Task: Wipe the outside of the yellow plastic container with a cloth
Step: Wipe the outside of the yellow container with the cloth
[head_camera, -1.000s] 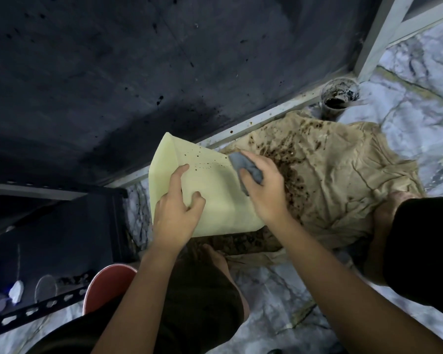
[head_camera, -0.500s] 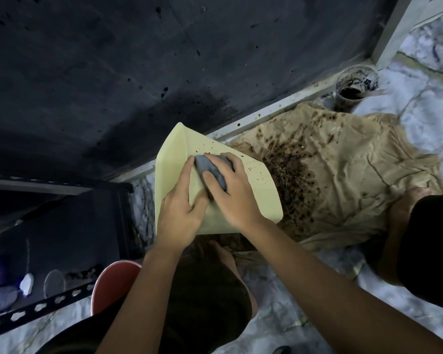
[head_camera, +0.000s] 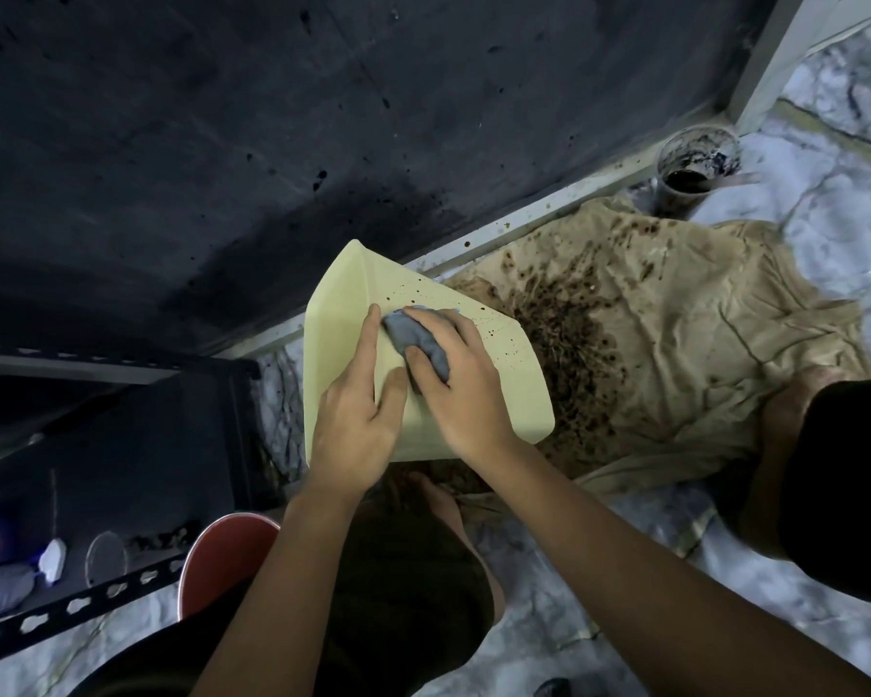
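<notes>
At frame centre, a person's left hand (head_camera: 355,420) grips the tilted yellow container (head_camera: 499,394) while the right hand (head_camera: 461,384), closed around a grey cloth (head_camera: 416,342), presses it against the speckled side, above a stained tan sheet (head_camera: 675,344).

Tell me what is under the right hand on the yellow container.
A bunched grey cloth shows beneath the right hand, pressed on the yellow container. Whatever specks lie beneath cloth and palm are covered.
</notes>
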